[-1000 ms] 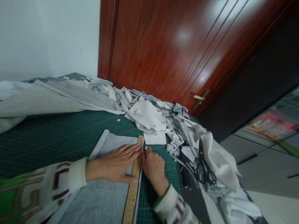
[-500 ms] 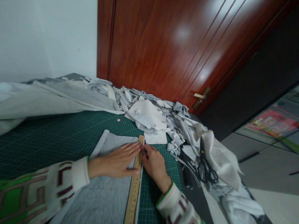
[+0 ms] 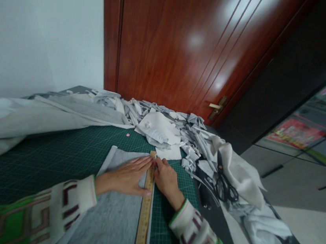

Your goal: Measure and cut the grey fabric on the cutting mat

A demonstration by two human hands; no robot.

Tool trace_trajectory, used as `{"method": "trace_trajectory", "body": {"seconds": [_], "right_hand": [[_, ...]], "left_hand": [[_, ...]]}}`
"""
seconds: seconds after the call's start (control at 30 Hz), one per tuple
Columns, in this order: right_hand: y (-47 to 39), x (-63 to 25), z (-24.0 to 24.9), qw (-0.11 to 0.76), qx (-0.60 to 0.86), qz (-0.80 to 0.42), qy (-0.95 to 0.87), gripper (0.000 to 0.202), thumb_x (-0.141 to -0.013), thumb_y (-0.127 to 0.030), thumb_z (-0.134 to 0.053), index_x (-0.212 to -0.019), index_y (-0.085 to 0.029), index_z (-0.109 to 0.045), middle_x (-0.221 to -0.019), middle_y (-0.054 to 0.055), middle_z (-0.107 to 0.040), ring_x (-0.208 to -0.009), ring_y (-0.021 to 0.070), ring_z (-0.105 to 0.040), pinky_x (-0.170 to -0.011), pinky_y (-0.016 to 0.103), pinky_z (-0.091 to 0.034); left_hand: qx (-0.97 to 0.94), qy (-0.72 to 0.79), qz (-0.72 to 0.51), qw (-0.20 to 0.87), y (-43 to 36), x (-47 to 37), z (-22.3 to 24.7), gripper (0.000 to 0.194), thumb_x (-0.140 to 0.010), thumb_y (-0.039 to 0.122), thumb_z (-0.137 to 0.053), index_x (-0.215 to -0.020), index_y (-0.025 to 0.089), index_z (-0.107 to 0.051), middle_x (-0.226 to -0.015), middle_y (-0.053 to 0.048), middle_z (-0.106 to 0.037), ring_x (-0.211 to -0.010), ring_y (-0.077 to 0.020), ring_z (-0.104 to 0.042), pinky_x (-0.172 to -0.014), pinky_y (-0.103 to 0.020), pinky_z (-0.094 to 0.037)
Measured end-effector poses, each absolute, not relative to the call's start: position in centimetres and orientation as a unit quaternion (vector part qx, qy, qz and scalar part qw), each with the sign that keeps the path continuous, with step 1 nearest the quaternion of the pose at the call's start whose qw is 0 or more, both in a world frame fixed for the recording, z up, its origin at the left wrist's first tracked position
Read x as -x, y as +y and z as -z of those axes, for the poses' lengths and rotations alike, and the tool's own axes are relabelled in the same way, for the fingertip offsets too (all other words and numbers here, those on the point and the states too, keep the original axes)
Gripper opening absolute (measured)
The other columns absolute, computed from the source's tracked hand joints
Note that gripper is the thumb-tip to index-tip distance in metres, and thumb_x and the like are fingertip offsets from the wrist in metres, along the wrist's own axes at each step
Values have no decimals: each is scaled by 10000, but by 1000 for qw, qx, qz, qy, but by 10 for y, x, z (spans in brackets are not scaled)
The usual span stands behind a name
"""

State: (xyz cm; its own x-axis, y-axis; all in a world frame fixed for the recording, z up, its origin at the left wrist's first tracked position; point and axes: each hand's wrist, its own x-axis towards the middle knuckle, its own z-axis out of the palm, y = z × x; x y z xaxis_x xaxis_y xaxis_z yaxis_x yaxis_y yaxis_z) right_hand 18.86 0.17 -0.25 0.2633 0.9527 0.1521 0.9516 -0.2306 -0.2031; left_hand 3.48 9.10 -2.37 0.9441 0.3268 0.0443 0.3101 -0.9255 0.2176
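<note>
A strip of grey fabric (image 3: 106, 218) lies lengthwise on the green cutting mat (image 3: 58, 152). Along its right edge runs a wooden ruler (image 3: 144, 222), with a narrow pale margin showing beyond it. My left hand (image 3: 129, 175) rests flat across fabric and ruler, fingertips and thumb pressing on the wood, fingers stretched out. At the ruler's right side, near its far end, my right hand (image 3: 166, 178) is closed in a pinch. Whatever it holds, if anything, is hidden by the fingers.
Grey and white fabric scraps (image 3: 156, 127) heap along the back and right. Black scissors (image 3: 223, 183) lie among them at right. A large pale cloth (image 3: 48, 114) spreads at left, and a small pink disc (image 3: 127, 135) sits on the mat. Behind stands a wooden door (image 3: 166, 43).
The camera view has shifted slightly, so the scene sits a little lower. Both hands keep nearly the same place on the ruler and fabric.
</note>
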Motion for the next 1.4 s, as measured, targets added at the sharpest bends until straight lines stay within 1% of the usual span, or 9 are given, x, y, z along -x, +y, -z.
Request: {"method": "trace_trajectory", "body": {"seconds": [0.3,0.37,0.47,0.67,0.8,0.93,1.07,1.27,1.4], "right_hand": [[2,-190,5,153,785,16,-600,278,-928,-121,-461,-1047,-244,-680,-969,23,-703,-796,170,-701,-609,241,-410],[1,-190,4,154,783,17,-602,274,-933,-130,-471,-1051,-246,-689,-976,29,-710,-799,178,-707,-614,244,-422],[-1,-190,2,134,785,23,-604,274,-934,-157,-498,-1086,-268,-698,-992,48,-713,-817,191,-715,-612,243,-434],[2,-189,3,100,787,48,-607,240,-972,-239,-484,-1135,-255,-660,-985,78,-714,-842,226,-724,-595,255,-436],[9,-193,6,113,797,29,-592,221,-986,-243,-445,-1090,-236,-641,-950,64,-730,-805,216,-725,-583,252,-398],[14,-197,6,130,805,11,-579,171,-951,-213,-484,-1053,-228,-621,-929,38,-746,-822,196,-719,-594,245,-373],[14,-199,6,145,805,-5,-576,159,-923,-197,-505,-1040,-228,-609,-924,22,-750,-842,187,-714,-598,246,-356],[14,-205,7,155,799,-26,-580,141,-936,-218,-503,-1036,-219,-602,-938,25,-745,-866,195,-711,-623,251,-366],[15,-209,7,151,801,-46,-578,158,-963,-254,-489,-1059,-187,-596,-957,63,-747,-879,226,-714,-643,268,-384]], "left_hand": [[-978,167,-37,117,93,-33,22,1101,-767,777,-550,-1542,76,-199,-1604,-242,-160,-1491,-344,-163,-1206,-472,-202],[-979,157,-53,121,94,-32,22,1085,-782,783,-528,-1552,104,-177,-1609,-228,-154,-1493,-342,-154,-1205,-478,-204],[-978,159,-51,123,95,-31,23,1028,-834,760,-479,-1553,93,-172,-1607,-229,-159,-1492,-341,-155,-1207,-487,-202],[-977,158,-64,129,97,-30,28,1015,-839,760,-474,-1564,130,-144,-1611,-211,-166,-1489,-347,-166,-1206,-501,-208],[-979,162,-42,115,95,-31,25,1013,-846,771,-443,-1559,112,-156,-1613,-215,-159,-1494,-327,-158,-1212,-479,-196],[-977,169,-36,124,94,-31,21,1013,-844,777,-438,-1560,120,-153,-1617,-200,-164,-1495,-325,-155,-1214,-472,-188],[-978,172,-41,106,96,-32,22,939,-888,730,-413,-1552,102,-194,-1612,-195,-191,-1493,-318,-177,-1213,-464,-194],[-982,162,-52,84,101,-34,27,911,-908,729,-357,-1555,109,-190,-1612,-190,-196,-1493,-307,-185,-1207,-461,-203],[-982,159,-62,83,102,-33,30,917,-904,737,-351,-1565,130,-162,-1614,-185,-192,-1493,-308,-184,-1201,-463,-209]]}}
